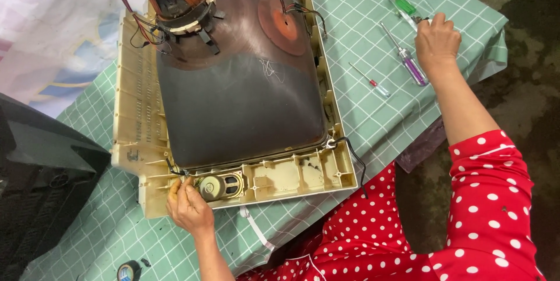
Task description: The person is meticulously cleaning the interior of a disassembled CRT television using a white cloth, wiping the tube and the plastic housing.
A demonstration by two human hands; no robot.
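Green checked tablecloth (373, 112) (floor beyond) bears television frame (274, 179), left hand (188, 206) touching.

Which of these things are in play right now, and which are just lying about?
In play:
left hand at speaker
right hand on green screwdriver
TV frame, tube

Lying about:
purple screwdriver
red screwdriver
tape roll
black casing

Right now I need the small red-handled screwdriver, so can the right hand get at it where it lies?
Probably yes. The right hand rests on the cloth by the purple-handled screwdriver, and the red-handled screwdriver lies just beyond it on open cloth with nothing over it.
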